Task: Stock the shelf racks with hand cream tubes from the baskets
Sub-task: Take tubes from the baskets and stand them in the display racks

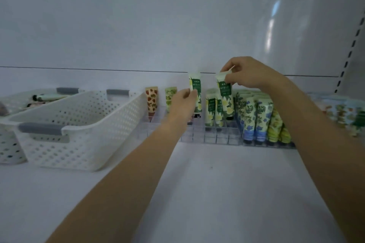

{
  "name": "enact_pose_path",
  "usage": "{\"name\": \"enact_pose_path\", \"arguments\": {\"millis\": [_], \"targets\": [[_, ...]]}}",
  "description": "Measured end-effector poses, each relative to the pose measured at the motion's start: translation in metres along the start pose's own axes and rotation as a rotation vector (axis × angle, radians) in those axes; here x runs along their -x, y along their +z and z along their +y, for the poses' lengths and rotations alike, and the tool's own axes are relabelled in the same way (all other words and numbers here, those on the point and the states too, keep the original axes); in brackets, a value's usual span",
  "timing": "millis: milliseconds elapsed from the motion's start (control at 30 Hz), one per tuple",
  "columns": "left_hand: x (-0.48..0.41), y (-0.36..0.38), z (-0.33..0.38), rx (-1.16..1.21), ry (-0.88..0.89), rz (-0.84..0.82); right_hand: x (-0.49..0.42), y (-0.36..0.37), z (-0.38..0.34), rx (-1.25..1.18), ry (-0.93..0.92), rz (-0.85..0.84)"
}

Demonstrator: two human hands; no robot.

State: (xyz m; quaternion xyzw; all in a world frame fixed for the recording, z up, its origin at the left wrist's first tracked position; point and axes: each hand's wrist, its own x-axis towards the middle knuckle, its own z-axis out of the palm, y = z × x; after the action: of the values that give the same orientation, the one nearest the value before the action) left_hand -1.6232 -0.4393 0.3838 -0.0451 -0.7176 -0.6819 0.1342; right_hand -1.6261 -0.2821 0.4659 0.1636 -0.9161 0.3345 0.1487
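Nine o'clock, the white basket [83,124]. Now the left hand [182,103], fingers pinching a green tube [195,87] upright, cap down. The right hand [249,73], fingers pinching a second tube [225,94] by its crimp. The rack [217,136] waits at six o'clock, below both.

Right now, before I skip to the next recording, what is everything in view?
near basket: one, white with grey handles, left on the shelf.
far basket: one, white, left and behind it, tubes inside.
rack: one, clear grid, mid-shelf.
strawberry tube: one, cream and red, rack's back left.
pale green tube: one, beside it.
green-and-cream tubes: several, standing mid-rack.
blue floral tubes: several, to their right.
yellow-green tubes: few, right again.
shelf: one, white.
left hand: holds the left-hand tube, green and cream, over the rack.
right hand: pinches the right-hand tube, same design.
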Motion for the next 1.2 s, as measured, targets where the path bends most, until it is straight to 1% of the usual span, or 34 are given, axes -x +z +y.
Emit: {"name": "enact_pose_path", "arguments": {"millis": [67, 167, 267, 500, 700, 800, 867, 967, 1067, 1200], "targets": [[0.004, -0.003, -0.016, 0.006, 0.003, -0.009, -0.003, 0.003, 0.007, 0.090, 0.005, -0.010], [0.006, -0.010, -0.026, -0.008, 0.027, -0.064, -0.008, 0.003, 0.014, 0.168, 0.019, 0.002], [0.004, -0.015, -0.023, 0.077, 0.049, -0.050, -0.011, 0.003, 0.022, 0.250, 0.040, 0.017], [0.006, -0.012, -0.030, 0.120, 0.075, 0.002, -0.012, 0.003, 0.029, 0.326, 0.085, 0.073], [0.007, -0.004, -0.029, 0.133, 0.073, 0.004, -0.007, 0.005, 0.029, 0.316, 0.118, 0.041], [0.004, 0.000, -0.024, 0.083, 0.102, 0.008, -0.004, 0.012, 0.031, 0.329, 0.157, -0.018], [0.000, 0.002, -0.020, 0.024, 0.137, 0.002, -0.005, 0.015, 0.033, 0.335, 0.170, -0.011], [-0.005, 0.008, -0.018, -0.105, 0.196, -0.067, -0.006, 0.015, 0.035, 0.336, 0.162, -0.018], [-0.008, 0.012, -0.021, -0.259, 0.231, -0.088, -0.008, 0.013, 0.037, 0.322, 0.158, -0.049], [-0.008, 0.012, -0.032, -0.439, 0.233, -0.142, -0.009, 0.013, 0.038, 0.317, 0.136, -0.070]]}}
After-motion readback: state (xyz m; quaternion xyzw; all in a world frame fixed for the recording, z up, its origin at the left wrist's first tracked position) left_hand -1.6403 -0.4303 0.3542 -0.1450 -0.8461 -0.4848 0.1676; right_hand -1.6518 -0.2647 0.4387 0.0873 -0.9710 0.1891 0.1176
